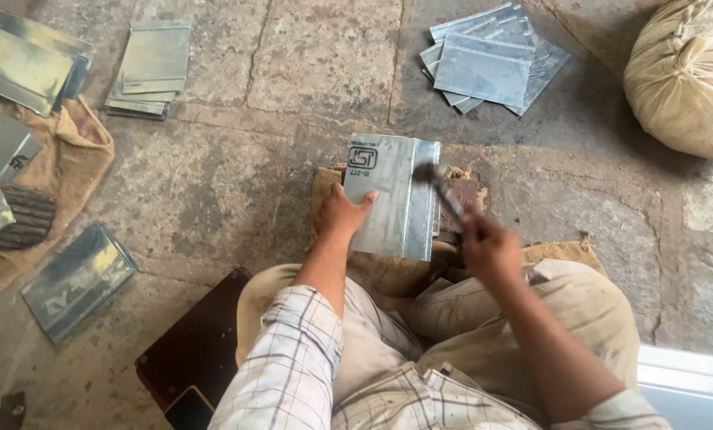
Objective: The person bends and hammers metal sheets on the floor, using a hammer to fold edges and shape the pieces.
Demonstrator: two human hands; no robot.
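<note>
On the stone floor (213, 183) between the person's knees, a folded metal sheet (388, 195) lies on a scrap of burlap (380, 271). Left hand (342, 213) lies flat on the sheet's near-left part, fingers loosely spread, thumb pointing right, palm pressing down; nothing pinched. Right hand (490, 251) is wrapped shut around a hammer (440, 187) handle, motion-blurred; the hammer head sits over the sheet's raised right seam, contact cannot be told. Sheet's right edge overlaps a dark block (461, 195) under it.

Far right: fanned stack of similar sheets (488, 60), well apart from the hands. Far left: two more stacks (151, 68), and loose sheets on sacking (82, 151). One sheet (78, 279) lies alone at near left. Stuffed sack (683, 76) at far right.
</note>
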